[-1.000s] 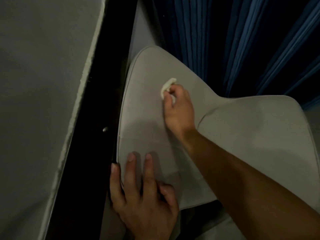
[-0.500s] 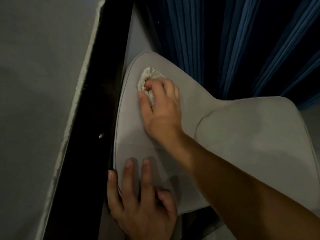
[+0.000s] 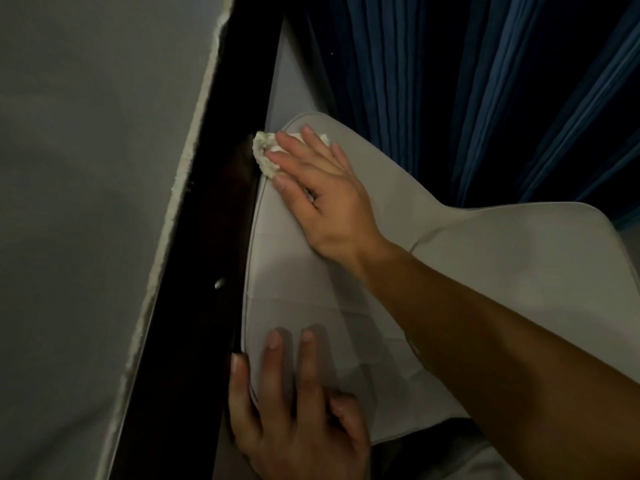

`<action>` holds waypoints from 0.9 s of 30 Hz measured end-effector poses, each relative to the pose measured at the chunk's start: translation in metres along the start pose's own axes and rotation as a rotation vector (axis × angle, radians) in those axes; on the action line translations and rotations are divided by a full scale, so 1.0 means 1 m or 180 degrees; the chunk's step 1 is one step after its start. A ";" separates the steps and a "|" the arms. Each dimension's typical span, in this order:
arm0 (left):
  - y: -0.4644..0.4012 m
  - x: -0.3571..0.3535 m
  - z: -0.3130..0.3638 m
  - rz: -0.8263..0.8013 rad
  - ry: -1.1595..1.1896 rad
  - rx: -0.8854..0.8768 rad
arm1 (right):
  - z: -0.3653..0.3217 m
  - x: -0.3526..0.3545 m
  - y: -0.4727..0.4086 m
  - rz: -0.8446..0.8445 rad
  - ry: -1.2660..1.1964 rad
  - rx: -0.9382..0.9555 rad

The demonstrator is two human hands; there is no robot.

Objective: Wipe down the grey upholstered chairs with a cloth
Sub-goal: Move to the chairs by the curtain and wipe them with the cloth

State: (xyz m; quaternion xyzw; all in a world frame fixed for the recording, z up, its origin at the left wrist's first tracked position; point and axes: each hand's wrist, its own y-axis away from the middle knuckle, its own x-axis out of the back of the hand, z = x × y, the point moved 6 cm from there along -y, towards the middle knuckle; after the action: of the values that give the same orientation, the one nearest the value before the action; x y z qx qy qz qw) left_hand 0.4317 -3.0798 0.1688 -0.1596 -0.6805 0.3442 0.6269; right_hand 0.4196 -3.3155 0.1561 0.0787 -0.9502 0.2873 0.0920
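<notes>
Right hand (image 3: pixel 322 188) presses a wadded cloth (image 3: pixel 265 155) flat-fingered against the far left edge of the grey chair (image 3: pixel 485 271), beside a dark frame (image 3: pixel 207 254). Left hand (image 3: pixel 294 407) lies open on the near edge, thumb hooked over the rim, steadying it. Wiping looks midway on this chair; the right-hand panel probably remains.

You see a grey wall (image 3: pixel 86 202) at left, a dark wood frame (image 3: pixel 194 306) with 1 shiny screw head (image 3: pixel 219 283) beside it, blue pleated curtains (image 3: pixel 467 81) behind.
</notes>
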 end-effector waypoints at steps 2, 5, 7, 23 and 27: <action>-0.001 0.000 0.000 -0.0023 -0.0009 0.0004 | 0.009 -0.001 -0.006 -0.0088 0.0252 -0.0065; -0.001 0.001 0.000 -0.0090 -0.0050 -0.0037 | 0.045 0.005 -0.026 0.0002 0.0231 -0.0821; -0.001 0.001 0.001 -0.0109 -0.0052 -0.0078 | 0.085 0.020 -0.046 0.0160 -0.0207 -0.1734; 0.002 -0.005 -0.004 -0.0144 0.0097 -0.0096 | -0.001 -0.012 0.001 -0.0103 0.0103 -0.0657; 0.003 -0.005 -0.007 -0.0203 0.0074 -0.0095 | 0.037 -0.003 0.008 0.0119 -0.0120 -0.1377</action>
State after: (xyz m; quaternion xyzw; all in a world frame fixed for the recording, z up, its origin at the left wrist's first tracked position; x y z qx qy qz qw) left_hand 0.4389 -3.0784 0.1631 -0.1511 -0.6830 0.3120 0.6429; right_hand 0.4162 -3.3296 0.1207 0.0449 -0.9925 0.0769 0.0836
